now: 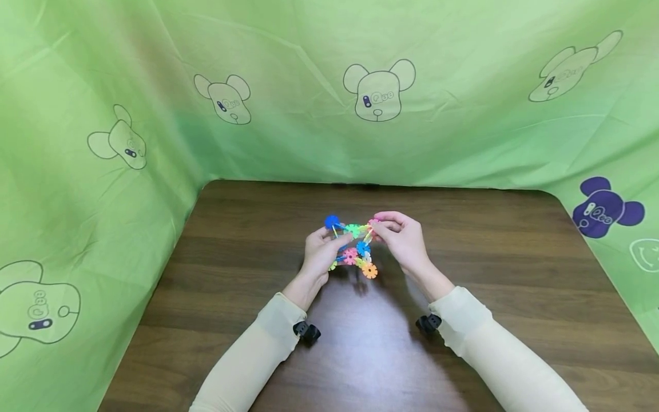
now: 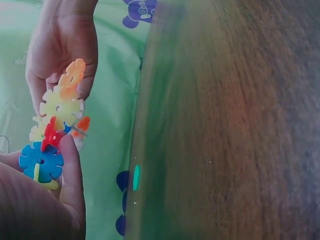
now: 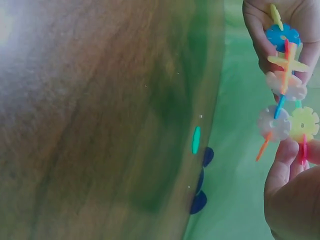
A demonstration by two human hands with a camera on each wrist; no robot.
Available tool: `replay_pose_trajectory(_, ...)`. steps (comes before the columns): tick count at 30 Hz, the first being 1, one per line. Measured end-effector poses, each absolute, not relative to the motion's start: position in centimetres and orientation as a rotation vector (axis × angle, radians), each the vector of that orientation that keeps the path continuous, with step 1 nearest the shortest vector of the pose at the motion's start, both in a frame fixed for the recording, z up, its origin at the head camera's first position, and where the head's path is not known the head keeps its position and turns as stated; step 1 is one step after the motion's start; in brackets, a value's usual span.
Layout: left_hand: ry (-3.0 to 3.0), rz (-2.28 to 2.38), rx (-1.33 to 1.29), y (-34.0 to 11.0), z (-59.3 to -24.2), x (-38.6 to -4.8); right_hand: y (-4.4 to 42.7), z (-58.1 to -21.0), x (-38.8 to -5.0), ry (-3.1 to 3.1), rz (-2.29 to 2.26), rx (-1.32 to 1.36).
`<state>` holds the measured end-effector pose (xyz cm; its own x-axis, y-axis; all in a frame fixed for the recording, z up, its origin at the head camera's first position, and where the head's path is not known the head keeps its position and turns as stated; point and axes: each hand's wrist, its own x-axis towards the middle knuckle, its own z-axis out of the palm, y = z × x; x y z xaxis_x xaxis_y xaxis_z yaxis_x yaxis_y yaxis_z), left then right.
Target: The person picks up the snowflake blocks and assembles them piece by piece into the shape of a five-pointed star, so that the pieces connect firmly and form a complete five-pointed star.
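Note:
Above the table, both hands hold one loose-jointed structure of slotted, flower-shaped plastic building discs. Its pieces include a dark blue disc point(image 1: 332, 221) at the upper left, a green disc point(image 1: 352, 230) and an orange disc point(image 1: 369, 270) at the lower end. My left hand point(image 1: 320, 253) grips the structure's left side, its thumb near the green disc. With thumb and fingers, my right hand point(image 1: 407, 240) pinches a pink disc point(image 1: 374, 223) at the upper right. In the right wrist view, a pale yellow disc point(image 3: 304, 124) joins that pink one. Fingers hide some joints.
The brown wooden table point(image 1: 231, 240) lies beneath the hands. Green cloth point(image 1: 304, 143) with printed bear heads surrounds its back and sides. A small black camera point(image 1: 307, 332) sits at the left wrist, another black camera point(image 1: 428, 324) at the right.

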<state>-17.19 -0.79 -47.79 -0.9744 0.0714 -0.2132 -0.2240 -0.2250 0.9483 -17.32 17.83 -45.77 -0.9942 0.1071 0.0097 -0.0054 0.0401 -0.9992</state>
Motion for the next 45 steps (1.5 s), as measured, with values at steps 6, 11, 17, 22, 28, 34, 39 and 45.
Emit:
replay_pose_trajectory(6,1.78,2.354,-0.234,0.1,-48.0,-16.7,17.7,-45.2,-17.3,-2.258,1.957,-0.075)
replay_pose_trajectory(11,1.723,2.472,-0.312,0.6,-47.8,-16.3,17.2,-45.1,-17.1,-2.17,2.015,-0.127)
replay_pose_trajectory(17,1.691,2.534,-0.339,0.7,-47.5,-16.3,16.5,-45.2,-17.1,-2.1,2.057,-0.169)
replay_pose_trajectory(22,1.634,2.59,-0.326,0.4,-47.4,-16.8,15.9,-45.4,-16.6,-2.137,2.081,-0.193)
replay_pose_trajectory(28,1.733,2.496,-0.298,0.2,-46.7,-16.8,16.4,-45.2,-16.5,-2.184,2.04,-0.157)
replay_pose_trajectory(34,1.771,2.43,-0.303,0.0,-46.6,-16.5,16.9,-45.6,-16.7,-2.186,2.029,-0.082)
replay_pose_trajectory(39,1.774,2.419,-0.271,-0.3,-46.7,-16.6,17.6,-45.6,-16.8,-2.166,2.064,-0.015)
replay_pose_trajectory(45,1.805,2.373,-0.232,-0.8,-46.8,-16.8,18.8,-45.1,-17.1,-2.346,2.013,0.036)
